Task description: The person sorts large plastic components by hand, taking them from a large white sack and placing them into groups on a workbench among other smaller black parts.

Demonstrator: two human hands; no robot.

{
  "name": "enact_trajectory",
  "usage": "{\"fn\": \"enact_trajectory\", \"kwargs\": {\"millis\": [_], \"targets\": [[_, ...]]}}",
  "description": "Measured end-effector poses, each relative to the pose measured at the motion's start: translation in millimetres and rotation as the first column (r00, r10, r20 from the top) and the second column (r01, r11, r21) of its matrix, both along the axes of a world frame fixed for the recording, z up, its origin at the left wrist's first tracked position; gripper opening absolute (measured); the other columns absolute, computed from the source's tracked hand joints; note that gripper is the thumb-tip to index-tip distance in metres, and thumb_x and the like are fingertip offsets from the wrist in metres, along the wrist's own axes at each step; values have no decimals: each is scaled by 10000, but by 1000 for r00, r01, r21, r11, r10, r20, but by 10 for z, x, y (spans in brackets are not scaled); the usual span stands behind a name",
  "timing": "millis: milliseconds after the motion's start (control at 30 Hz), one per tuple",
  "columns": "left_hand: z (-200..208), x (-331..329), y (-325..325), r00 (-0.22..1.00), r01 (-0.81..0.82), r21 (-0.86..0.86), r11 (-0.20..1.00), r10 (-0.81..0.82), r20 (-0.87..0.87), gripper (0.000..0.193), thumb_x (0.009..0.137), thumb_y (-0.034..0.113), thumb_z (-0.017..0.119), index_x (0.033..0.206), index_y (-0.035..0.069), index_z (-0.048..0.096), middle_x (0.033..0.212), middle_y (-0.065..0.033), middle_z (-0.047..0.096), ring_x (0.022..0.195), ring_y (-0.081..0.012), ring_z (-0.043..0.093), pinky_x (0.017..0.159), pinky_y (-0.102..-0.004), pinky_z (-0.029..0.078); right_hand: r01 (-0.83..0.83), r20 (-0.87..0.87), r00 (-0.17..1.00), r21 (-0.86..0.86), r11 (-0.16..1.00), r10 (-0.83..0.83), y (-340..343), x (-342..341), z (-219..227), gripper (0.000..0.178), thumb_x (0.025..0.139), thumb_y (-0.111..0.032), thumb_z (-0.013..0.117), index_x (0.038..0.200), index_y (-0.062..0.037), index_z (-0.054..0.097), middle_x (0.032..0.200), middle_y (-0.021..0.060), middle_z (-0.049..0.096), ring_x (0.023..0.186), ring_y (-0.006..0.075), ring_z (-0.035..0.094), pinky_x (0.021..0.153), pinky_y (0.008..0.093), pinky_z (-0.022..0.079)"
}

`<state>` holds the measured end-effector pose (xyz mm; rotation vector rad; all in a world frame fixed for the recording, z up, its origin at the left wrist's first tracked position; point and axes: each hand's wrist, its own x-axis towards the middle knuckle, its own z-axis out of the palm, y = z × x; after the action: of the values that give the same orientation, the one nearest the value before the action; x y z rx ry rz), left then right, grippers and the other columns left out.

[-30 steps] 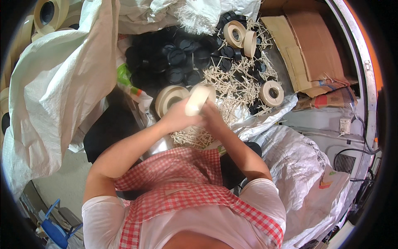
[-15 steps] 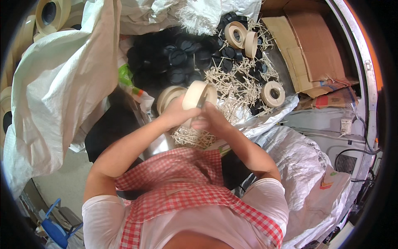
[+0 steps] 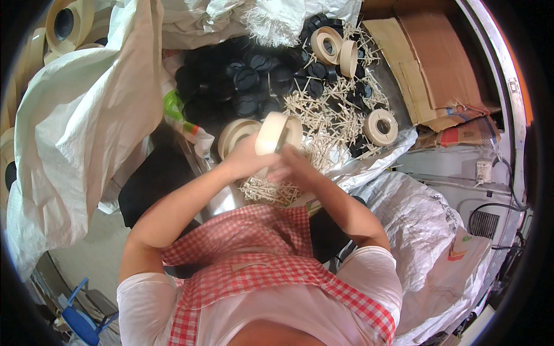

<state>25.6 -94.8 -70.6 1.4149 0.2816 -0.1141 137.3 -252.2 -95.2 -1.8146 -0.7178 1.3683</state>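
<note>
In my left hand (image 3: 245, 157) is a cream plastic ring (image 3: 270, 131), tilted on its side, with the fingers wrapped round its lower left. My right hand (image 3: 292, 166) is close against the ring's lower right side; motion smears its fingers, and whether they hold anything does not show. Just left of the held ring another cream ring (image 3: 229, 137) rests partly behind my left hand. Below and to the right lie many small cream T-shaped pegs (image 3: 337, 109). Beyond my hands is a heap of round black caps (image 3: 247, 79).
More cream rings lie among the pegs: a flat ring (image 3: 371, 130) at right and a ring pair (image 3: 350, 56) at the far side. A white woven sack (image 3: 86, 115) hangs at left. An opened cardboard box (image 3: 438, 63) and a crumpled white sack (image 3: 404, 225) are at right.
My right hand has shifted slightly and is blurred. The dark strip seen at the ring's edge before is less visible. My left hand keeps the ring in nearly the same place.
</note>
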Motion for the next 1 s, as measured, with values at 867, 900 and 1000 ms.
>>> {"fn": "enact_trajectory", "kwargs": {"millis": [867, 900, 1000], "targets": [[-666, -69, 578, 929, -204, 702, 683, 360, -80, 488, 800, 63, 577, 1264, -33, 462, 1140, -184, 551, 991, -248, 573, 866, -312, 444, 413, 999, 43, -29, 910, 12, -1864, 2581, -771, 383, 762, -99, 603, 1107, 4, 474, 1065, 220, 536, 1026, 410, 483, 850, 455, 422], [-624, -39, 564, 937, -163, 730, 664, 335, -95, 474, 793, 70, 593, 1241, -40, 484, 1188, -206, 531, 1056, -295, 555, 922, -338, 423, 542, 984, 151, 0, 840, -97, -1992, 2632, -845, 487, 775, -125, 631, 1201, -15, 421, 1172, 213, 511, 1100, 413, 466, 868, 477, 421], [-471, -63, 505, 922, -59, 848, 526, 355, -157, 526, 773, 69, 617, 1262, -36, 457, 1292, -236, 455, 1196, -367, 445, 1021, -383, 339, 588, 818, 498, -562, 581, 287, -1829, 2492, -685, 772, 732, -302, 683, 1358, -61, 301, 1235, 195, 508, 1126, 392, 481, 947, 439, 402]]}}
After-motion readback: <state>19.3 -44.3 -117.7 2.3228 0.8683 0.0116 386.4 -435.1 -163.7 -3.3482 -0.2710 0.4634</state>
